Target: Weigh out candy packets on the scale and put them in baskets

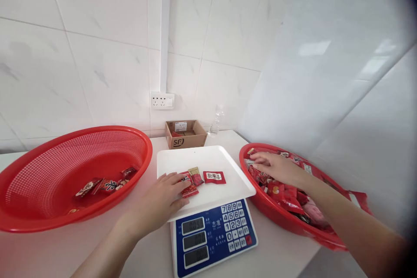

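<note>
A blue electronic scale with a white weighing tray stands in front of me. Three small snack packets lie on the tray: a red one, a brown one and a red one under my fingers. My left hand rests on the tray's near left edge, fingers curled over that red packet. My right hand reaches into the right red basket, fingers bent down among several red snack packets.
A large red mesh basket at the left holds a few packets. A small cardboard box and a clear plastic bottle stand by the tiled wall, below a wall socket. The white counter ends at the right.
</note>
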The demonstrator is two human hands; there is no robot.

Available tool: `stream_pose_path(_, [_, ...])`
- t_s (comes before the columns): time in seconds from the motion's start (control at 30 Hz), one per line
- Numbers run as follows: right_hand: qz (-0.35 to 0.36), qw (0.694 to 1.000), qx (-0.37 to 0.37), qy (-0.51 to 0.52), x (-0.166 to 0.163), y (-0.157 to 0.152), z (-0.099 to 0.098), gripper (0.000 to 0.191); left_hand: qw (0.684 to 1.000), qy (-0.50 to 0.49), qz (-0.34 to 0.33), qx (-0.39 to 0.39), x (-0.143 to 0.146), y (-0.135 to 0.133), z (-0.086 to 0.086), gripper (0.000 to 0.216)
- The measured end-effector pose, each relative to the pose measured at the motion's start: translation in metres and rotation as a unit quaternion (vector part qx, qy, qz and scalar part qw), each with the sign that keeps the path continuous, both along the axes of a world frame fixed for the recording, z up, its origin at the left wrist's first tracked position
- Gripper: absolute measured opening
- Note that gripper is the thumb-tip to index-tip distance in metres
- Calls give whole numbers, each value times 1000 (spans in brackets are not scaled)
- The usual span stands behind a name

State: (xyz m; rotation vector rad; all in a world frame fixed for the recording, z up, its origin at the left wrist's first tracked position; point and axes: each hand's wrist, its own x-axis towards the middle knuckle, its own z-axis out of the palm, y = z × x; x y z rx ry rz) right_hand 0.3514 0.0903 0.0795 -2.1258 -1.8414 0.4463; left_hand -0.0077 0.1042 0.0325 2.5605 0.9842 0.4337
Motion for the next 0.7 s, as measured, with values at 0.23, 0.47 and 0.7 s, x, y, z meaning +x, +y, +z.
stream_pose_path(0.23, [41,985,-164,-23,40,-53,-14,68,999,-17,47,-11,1,1,-10,48])
stream_pose_path(0.47, [-25,993,-88,-68,41,-50,-32,54,998,-22,59,-5,1,1,-14,51])
stream_pose_path(0.7, [-150,988,31,-23,44,-44,-8,59,998,4,56,-15,3,1,-10,53])
